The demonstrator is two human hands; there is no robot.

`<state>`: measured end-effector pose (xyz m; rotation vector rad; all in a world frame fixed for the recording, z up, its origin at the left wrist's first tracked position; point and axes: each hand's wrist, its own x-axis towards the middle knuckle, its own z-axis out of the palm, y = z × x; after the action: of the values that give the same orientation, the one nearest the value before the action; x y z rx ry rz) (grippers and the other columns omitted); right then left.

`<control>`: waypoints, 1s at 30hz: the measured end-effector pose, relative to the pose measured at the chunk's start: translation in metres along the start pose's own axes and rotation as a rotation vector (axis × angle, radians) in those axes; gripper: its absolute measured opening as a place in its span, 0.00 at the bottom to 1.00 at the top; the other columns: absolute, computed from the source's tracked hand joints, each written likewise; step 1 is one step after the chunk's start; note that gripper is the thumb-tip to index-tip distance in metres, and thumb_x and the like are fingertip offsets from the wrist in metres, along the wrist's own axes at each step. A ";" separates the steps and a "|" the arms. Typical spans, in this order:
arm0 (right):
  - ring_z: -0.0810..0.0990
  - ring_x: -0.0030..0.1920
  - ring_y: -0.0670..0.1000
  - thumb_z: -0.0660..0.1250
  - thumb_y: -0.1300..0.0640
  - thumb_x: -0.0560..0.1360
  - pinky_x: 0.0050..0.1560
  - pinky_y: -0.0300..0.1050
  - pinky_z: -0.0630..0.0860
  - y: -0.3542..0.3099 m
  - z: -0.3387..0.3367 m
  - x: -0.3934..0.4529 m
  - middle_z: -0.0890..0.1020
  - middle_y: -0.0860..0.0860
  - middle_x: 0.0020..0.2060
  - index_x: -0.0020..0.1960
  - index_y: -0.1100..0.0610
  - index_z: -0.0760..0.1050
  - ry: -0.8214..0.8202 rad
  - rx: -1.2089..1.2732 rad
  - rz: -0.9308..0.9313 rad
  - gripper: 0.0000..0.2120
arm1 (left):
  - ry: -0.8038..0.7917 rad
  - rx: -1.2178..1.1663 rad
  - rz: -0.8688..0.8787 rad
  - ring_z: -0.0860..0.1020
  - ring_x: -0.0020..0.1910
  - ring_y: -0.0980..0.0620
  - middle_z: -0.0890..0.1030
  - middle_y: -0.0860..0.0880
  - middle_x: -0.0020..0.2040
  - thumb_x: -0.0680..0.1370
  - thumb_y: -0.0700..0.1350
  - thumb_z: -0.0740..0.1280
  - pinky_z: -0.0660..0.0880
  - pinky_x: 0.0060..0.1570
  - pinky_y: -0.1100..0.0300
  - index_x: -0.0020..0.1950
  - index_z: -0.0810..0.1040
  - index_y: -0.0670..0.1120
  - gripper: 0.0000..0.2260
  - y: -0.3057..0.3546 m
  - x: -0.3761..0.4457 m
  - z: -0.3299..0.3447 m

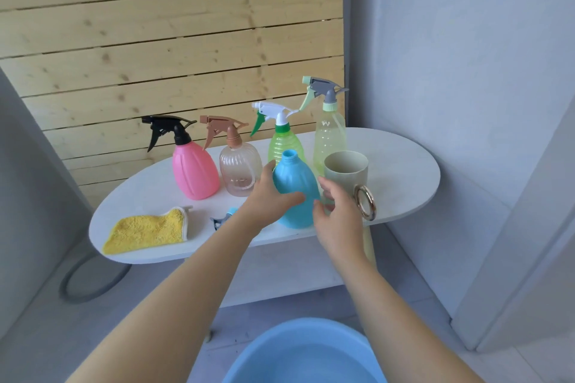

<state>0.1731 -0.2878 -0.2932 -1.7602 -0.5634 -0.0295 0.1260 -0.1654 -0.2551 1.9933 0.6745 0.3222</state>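
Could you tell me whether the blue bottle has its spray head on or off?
Off: the blue bottle has a bare, open neck, unlike the pink bottle, which carries a black trigger head.

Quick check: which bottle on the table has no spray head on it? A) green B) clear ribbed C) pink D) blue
D: the blue bottle, gripped by the left hand, ends in a bare open neck with no trigger fitted.

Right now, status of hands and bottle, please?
Left hand grips blue bottle, uncapped, upright on table. Right hand beside it, holding nothing. Cup close behind.
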 end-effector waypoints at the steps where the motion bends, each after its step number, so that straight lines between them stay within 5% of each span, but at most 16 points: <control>1: 0.73 0.64 0.49 0.63 0.64 0.76 0.64 0.43 0.69 0.002 0.003 0.000 0.76 0.49 0.63 0.68 0.54 0.70 -0.031 -0.008 -0.003 0.21 | -0.012 0.075 -0.004 0.67 0.68 0.48 0.66 0.48 0.71 0.67 0.50 0.71 0.68 0.65 0.51 0.76 0.54 0.52 0.42 -0.003 -0.002 -0.006; 6: 0.71 0.67 0.49 0.64 0.61 0.76 0.67 0.48 0.68 0.005 0.005 0.002 0.73 0.48 0.66 0.70 0.53 0.68 -0.072 -0.020 0.002 0.23 | 0.009 0.778 -0.173 0.57 0.73 0.41 0.56 0.43 0.75 0.77 0.51 0.62 0.56 0.69 0.49 0.76 0.58 0.53 0.28 -0.023 -0.012 -0.024; 12: 0.72 0.65 0.51 0.65 0.59 0.76 0.65 0.51 0.69 0.007 0.007 -0.005 0.74 0.51 0.65 0.70 0.52 0.68 -0.041 -0.039 0.030 0.23 | 0.041 0.868 -0.208 0.65 0.68 0.42 0.64 0.44 0.69 0.77 0.56 0.63 0.60 0.64 0.52 0.73 0.63 0.52 0.26 -0.040 -0.016 -0.023; 17: 0.75 0.58 0.53 0.66 0.60 0.75 0.57 0.50 0.73 0.001 0.003 -0.016 0.74 0.51 0.55 0.63 0.54 0.74 0.029 -0.097 -0.040 0.17 | 0.038 0.559 -0.224 0.77 0.55 0.44 0.72 0.46 0.60 0.71 0.57 0.72 0.71 0.61 0.53 0.66 0.72 0.50 0.26 -0.033 -0.026 -0.033; 19: 0.75 0.55 0.53 0.66 0.62 0.74 0.55 0.49 0.74 -0.006 0.001 -0.021 0.73 0.48 0.51 0.61 0.54 0.76 0.028 -0.108 -0.096 0.16 | 0.013 0.299 -0.242 0.80 0.38 0.47 0.77 0.46 0.50 0.69 0.55 0.75 0.80 0.46 0.57 0.62 0.74 0.47 0.26 -0.023 -0.038 -0.044; 22: 0.75 0.53 0.54 0.67 0.64 0.73 0.54 0.49 0.74 -0.015 -0.004 -0.025 0.72 0.46 0.49 0.60 0.54 0.77 -0.035 -0.140 -0.222 0.16 | -0.113 0.179 -0.235 0.73 0.31 0.51 0.76 0.44 0.36 0.70 0.56 0.74 0.72 0.29 0.68 0.50 0.77 0.45 0.18 -0.007 -0.058 -0.066; 25: 0.75 0.50 0.50 0.68 0.63 0.74 0.51 0.41 0.71 -0.029 -0.008 -0.028 0.75 0.45 0.49 0.59 0.52 0.78 -0.219 -0.124 -0.287 0.16 | -0.252 -0.025 -0.284 0.72 0.41 0.49 0.77 0.42 0.41 0.73 0.58 0.69 0.69 0.42 0.62 0.43 0.76 0.42 0.19 0.006 -0.078 -0.080; 30: 0.75 0.44 0.36 0.66 0.56 0.77 0.44 0.27 0.69 -0.062 -0.020 -0.048 0.81 0.42 0.48 0.54 0.47 0.79 -0.371 0.062 -0.182 0.08 | -0.177 -0.462 -0.399 0.78 0.48 0.43 0.80 0.40 0.46 0.74 0.57 0.69 0.74 0.55 0.54 0.56 0.73 0.45 0.19 0.026 -0.098 -0.084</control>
<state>0.1122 -0.3136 -0.2459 -1.6574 -0.9823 0.1895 0.0140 -0.1716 -0.1863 1.3938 0.7841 0.0491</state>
